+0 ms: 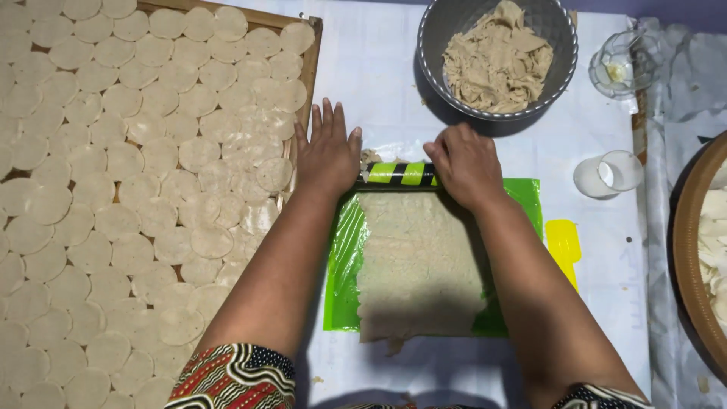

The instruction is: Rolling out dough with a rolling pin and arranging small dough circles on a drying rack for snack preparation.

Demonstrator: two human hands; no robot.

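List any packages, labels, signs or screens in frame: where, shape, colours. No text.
None in view: no package, label, sign or screen.
Nearest to a marking: the rolling pin under the left hand and right hand, a cylinder with green and black stripes, at the far edge of the green mat.
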